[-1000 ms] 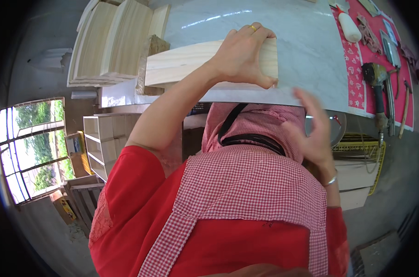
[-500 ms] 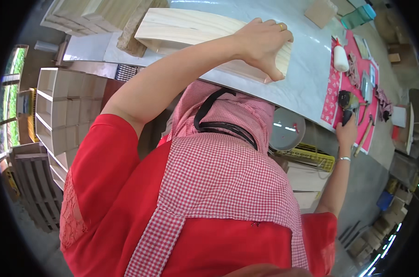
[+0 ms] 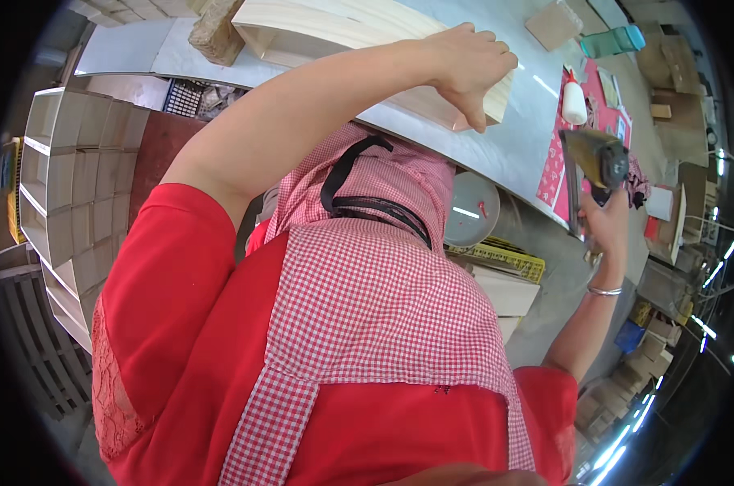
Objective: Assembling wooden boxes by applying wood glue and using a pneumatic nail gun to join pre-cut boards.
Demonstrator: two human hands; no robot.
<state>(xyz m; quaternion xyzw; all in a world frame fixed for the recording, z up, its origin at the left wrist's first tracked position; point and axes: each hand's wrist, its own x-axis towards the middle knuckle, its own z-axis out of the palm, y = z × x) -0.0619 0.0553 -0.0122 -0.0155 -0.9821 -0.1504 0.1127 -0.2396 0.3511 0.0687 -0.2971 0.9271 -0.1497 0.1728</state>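
A long pale wooden box [image 3: 318, 20] lies across the far side of the table. My left hand [image 3: 474, 69] reaches over the box's right end, gripping it with fingers on top and thumb down the near side. At the right, my right hand [image 3: 606, 217] is closed on the handle of what looks like a hand plane [image 3: 589, 158], with a flat metal sole, a brownish body and a black knob. The tool is held up off the table, its sole turned toward the left. A white glue bottle [image 3: 574, 104] with a red tip stands beyond it.
A pink patterned cloth [image 3: 555, 174] lies on the pale table [image 3: 516, 150]. Behind are a wood block [image 3: 555, 24] and a green bottle [image 3: 611, 42]. A rough brown block [image 3: 217, 32] sits by the box. Stacked wooden boxes [image 3: 79, 186] stand left; a round basin [image 3: 470, 209] is below the table edge.
My right hand has lifted the plane-like tool off the pink cloth and turned it upright. The view has shifted slightly; my left hand stays on the box's right end.
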